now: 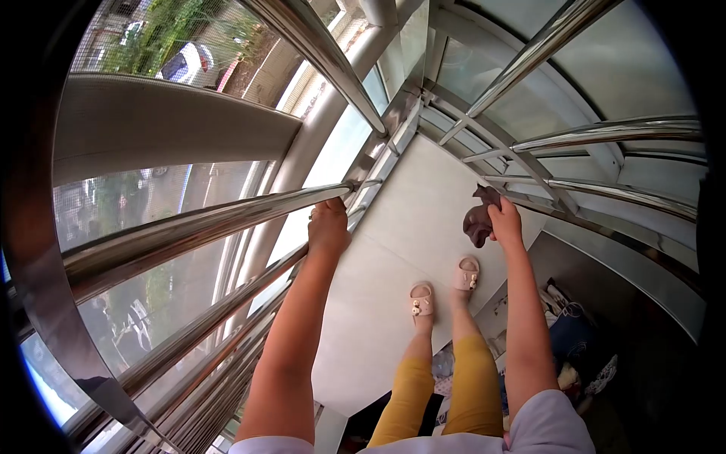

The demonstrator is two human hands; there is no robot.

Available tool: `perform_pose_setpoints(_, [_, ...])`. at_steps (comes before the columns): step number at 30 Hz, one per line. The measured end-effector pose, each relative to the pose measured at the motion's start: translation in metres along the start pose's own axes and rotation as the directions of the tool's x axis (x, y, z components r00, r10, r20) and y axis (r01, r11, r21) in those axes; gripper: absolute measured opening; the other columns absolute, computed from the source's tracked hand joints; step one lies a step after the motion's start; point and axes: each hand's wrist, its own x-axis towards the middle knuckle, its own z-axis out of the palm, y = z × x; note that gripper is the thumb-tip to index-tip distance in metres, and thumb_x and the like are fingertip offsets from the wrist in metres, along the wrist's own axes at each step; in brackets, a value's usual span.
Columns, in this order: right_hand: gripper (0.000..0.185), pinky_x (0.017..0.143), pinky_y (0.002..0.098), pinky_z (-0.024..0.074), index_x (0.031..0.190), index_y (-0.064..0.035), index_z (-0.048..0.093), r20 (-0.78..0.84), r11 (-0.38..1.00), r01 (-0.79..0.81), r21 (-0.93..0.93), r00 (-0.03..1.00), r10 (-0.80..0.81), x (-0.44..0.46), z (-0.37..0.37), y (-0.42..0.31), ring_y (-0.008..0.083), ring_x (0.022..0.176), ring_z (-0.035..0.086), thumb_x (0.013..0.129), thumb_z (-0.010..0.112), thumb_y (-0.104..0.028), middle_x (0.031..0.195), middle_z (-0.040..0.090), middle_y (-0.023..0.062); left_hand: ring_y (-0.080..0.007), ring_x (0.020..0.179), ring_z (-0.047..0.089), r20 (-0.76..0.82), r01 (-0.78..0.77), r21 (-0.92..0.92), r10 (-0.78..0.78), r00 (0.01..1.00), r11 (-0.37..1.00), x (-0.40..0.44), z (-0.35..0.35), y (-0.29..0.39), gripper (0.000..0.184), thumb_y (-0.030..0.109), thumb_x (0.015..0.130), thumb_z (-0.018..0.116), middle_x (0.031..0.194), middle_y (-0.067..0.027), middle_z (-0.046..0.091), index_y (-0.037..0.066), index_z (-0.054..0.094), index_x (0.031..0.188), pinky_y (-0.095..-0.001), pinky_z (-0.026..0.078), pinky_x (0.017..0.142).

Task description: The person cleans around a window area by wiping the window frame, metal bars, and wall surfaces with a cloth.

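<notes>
Holding a crumpled dark cloth (478,226) by its right edge, the right hand (507,221) was closed, with the fabric pinched between thumb and fingers and its loose part hanging to the left. The cloth hung above the pale tiled floor (386,250), near the metal bars (533,60) on the far right. The left hand (330,225) touched a shiny metal rail (204,227) close to its far end; its fingers were bent and partly hidden, so how fully it was closed could not be told. More rails ran below on the left, and through the mesh beyond them a white car (187,63) and greenery (170,34) showed outside.

The person stood between the two sides in yellow trousers (473,382) and pink slippers (421,303), the right foot set farther forward than the left. On the near right, a jumble of fabric (572,333) lay beside the legs, partly in shadow.
</notes>
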Motion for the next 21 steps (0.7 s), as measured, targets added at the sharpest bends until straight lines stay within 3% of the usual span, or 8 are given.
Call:
perform_pose_setpoints(5, [0.034,0.045,0.0236,0.0437,0.122,0.0008,0.05,-0.296,0.693,0.521,0.499,0.853,-0.429,-0.018,0.032,-0.042,0.0069,0.06,0.051,0.096,0.049,-0.022,0.083,0.058,0.0022,-0.0451,0.1,0.054,0.029,0.038,-0.027,-0.037,0.999,0.999,0.001,0.001,-0.001,0.052,-0.004,0.071,0.059,0.115,-0.0295,0.042,-0.006,0.028,0.113,-0.0494,0.053,0.077])
perform_pose_setpoints(8, [0.035,0.051,0.0229,0.0459,0.125,-0.0011,0.048,-0.551,0.493,0.637,0.592,0.767,-0.329,-0.016,0.072,-0.095,0.0086,0.073,0.056,0.098,0.047,-0.023,0.092,0.062,0.0026,-0.0451,0.1,0.053,0.041,0.056,-0.056,-0.054,0.998,0.997,0.0,-0.004,0.002,0.052,-0.004,0.072,0.059,0.116,-0.0283,0.042,-0.005,0.028,0.114,-0.0501,0.052,0.079])
perform_pose_setpoints(10, [0.033,0.056,0.0244,0.0487,0.125,-0.0068,0.051,-0.407,0.528,0.528,0.665,0.849,-0.337,-0.008,0.111,-0.1,0.0143,0.075,0.06,0.096,0.049,-0.023,0.095,0.065,0.0068,-0.0469,0.103,0.053,0.079,0.074,-0.042,-0.07,0.994,0.996,0.001,-0.006,0.004,0.063,-0.006,0.073,0.053,0.121,-0.0302,0.039,-0.005,0.021,0.127,-0.0493,0.051,0.083])
perform_pose_setpoints(12, [0.032,0.065,0.0293,0.0521,0.123,-0.0127,0.054,0.256,0.888,0.369,0.274,0.862,-0.437,-0.009,0.131,-0.088,0.022,0.081,0.064,0.092,0.052,-0.021,0.096,0.066,0.0117,-0.0448,0.101,0.053,0.061,0.082,-0.044,-0.079,0.995,0.996,0.002,-0.005,0.003,0.054,-0.003,0.072,0.06,0.117,-0.0277,0.042,-0.004,0.028,0.116,-0.0496,0.051,0.081])
perform_pose_setpoints(14, [0.031,0.071,0.0352,0.0514,0.119,-0.0148,0.058,0.551,0.501,0.828,-0.252,0.548,-0.629,-0.033,0.142,-0.074,0.0295,0.084,0.064,0.088,0.053,-0.018,0.097,0.066,0.0142,-0.0432,0.1,0.055,0.051,0.025,-0.024,-0.024,0.998,0.999,-0.002,-0.007,0.001,0.058,0.0,0.07,0.065,0.117,-0.0282,0.043,-0.004,0.029,0.116,-0.0472,0.053,0.077])
perform_pose_setpoints(16, [0.034,0.074,0.0377,0.0499,0.121,-0.0154,0.057,0.487,0.624,0.769,-0.138,0.601,-0.633,-0.053,0.146,-0.055,0.032,0.083,0.064,0.088,0.052,-0.016,0.098,0.066,0.0142,-0.0418,0.098,0.057,0.05,-0.063,0.146,0.056,0.997,0.987,0.006,0.007,-0.007,0.06,0.001,0.069,0.067,0.115,-0.0283,0.043,-0.005,0.03,0.117,-0.0455,0.054,0.075])
perform_pose_setpoints(18, [0.036,0.063,0.0342,0.0504,0.125,-0.0153,0.055,0.367,0.836,0.501,0.222,0.752,-0.548,-0.052,0.146,-0.03,0.0251,0.07,0.064,0.09,0.051,-0.016,0.092,0.066,0.0126,-0.0408,0.096,0.058,0.001,0.039,0.053,-0.039,0.999,0.998,0.002,0.007,-0.001,0.063,0.002,0.068,0.067,0.112,-0.0275,0.044,-0.006,0.029,0.118,-0.0443,0.055,0.073])
perform_pose_setpoints(21, [0.036,0.049,0.026,0.0468,0.127,-0.0094,0.053,0.248,0.868,0.251,0.429,0.891,-0.38,-0.06,0.128,-0.005,0.0106,0.059,0.056,0.092,0.05,-0.015,0.089,0.063,0.005,-0.0396,0.096,0.057,0.005,0.068,0.025,-0.068,0.998,0.997,0.003,0.006,0.002,0.064,0.002,0.069,0.067,0.111,-0.0247,0.044,-0.004,0.029,0.121,-0.0436,0.054,0.074])
